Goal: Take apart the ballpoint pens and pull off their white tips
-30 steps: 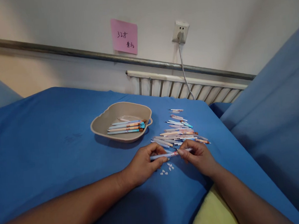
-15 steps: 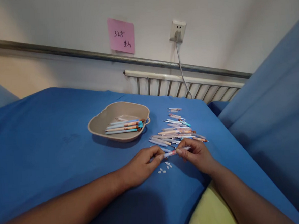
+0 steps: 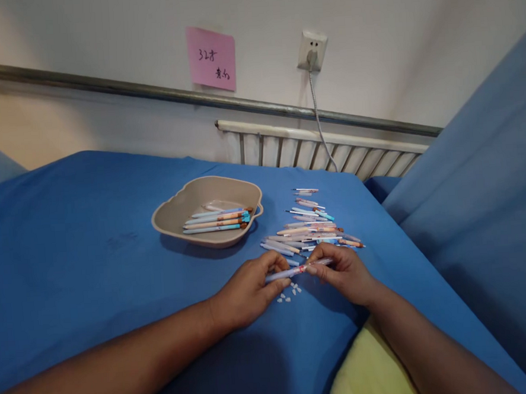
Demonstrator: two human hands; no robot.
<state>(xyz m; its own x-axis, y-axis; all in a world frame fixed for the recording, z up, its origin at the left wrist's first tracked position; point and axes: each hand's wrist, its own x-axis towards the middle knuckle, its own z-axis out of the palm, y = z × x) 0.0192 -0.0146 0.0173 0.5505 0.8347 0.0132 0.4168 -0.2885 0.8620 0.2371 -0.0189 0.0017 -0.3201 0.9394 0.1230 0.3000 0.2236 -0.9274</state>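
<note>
My left hand (image 3: 251,290) and my right hand (image 3: 345,272) both pinch one slim pale pen (image 3: 294,271), held level just above the blue cloth. The left fingers close round its left part, the right fingers round its right end. Several tiny white caps (image 3: 291,291) lie on the cloth right under the pen. Behind my hands lies a loose pile of pens and pen parts (image 3: 312,232). A beige tray (image 3: 175,217) to the left of the pile holds several finished pens (image 3: 217,220) side by side.
A blue cloth (image 3: 79,244) covers the table. Behind it run a radiator (image 3: 322,152) and a wall rail, with a pink note (image 3: 211,58) and a socket with a cable (image 3: 311,50) on the wall. A blue fabric panel (image 3: 480,178) rises at the right.
The left fingers slid back along the pen and closed on it again; both hands stay at the same spot. The view has shifted slightly.
</note>
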